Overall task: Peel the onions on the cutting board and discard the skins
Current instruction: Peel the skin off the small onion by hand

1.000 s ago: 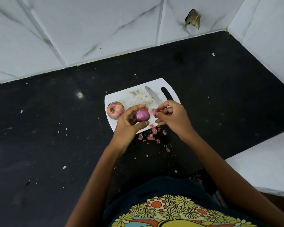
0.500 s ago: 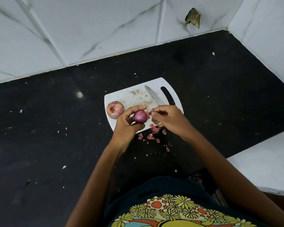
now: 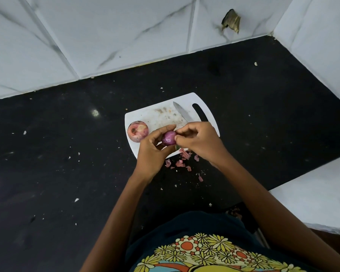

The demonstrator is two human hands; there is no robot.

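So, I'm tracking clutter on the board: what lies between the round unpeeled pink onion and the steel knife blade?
In the head view, only bare, stained white plastic cutting board lies between the unpeeled onion and the knife blade.

Right hand [image 3: 199, 140] closed in from 3 o'clock; fingertips now pinch at the purple onion [image 3: 168, 140], previously apart holding a skin scrap. Left hand [image 3: 153, 152] rotated the onion slightly.
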